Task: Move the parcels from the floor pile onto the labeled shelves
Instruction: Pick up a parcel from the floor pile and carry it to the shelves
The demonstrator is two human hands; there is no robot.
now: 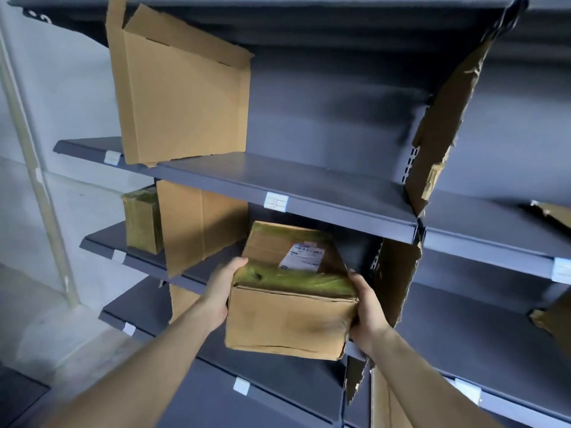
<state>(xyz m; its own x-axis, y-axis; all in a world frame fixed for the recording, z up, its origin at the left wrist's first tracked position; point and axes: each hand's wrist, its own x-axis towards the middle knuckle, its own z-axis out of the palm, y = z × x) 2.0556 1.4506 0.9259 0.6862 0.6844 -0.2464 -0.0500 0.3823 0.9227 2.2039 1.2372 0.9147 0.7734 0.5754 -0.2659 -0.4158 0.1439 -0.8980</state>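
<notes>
Parcel clamped between left hand and right hand; slide level under label 35, clearing cardboard dividers.

Shipping label on the parcel: print blurred, unreadable. Far end of parcel hidden under the shelf; shelf tag writing illegible.

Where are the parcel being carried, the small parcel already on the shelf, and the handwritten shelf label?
carried parcel (290, 322), head view, front cardboard face
small parcel (142, 219), head view, its taped front side
shelf label (276, 202), head view, middle of white tag
</notes>
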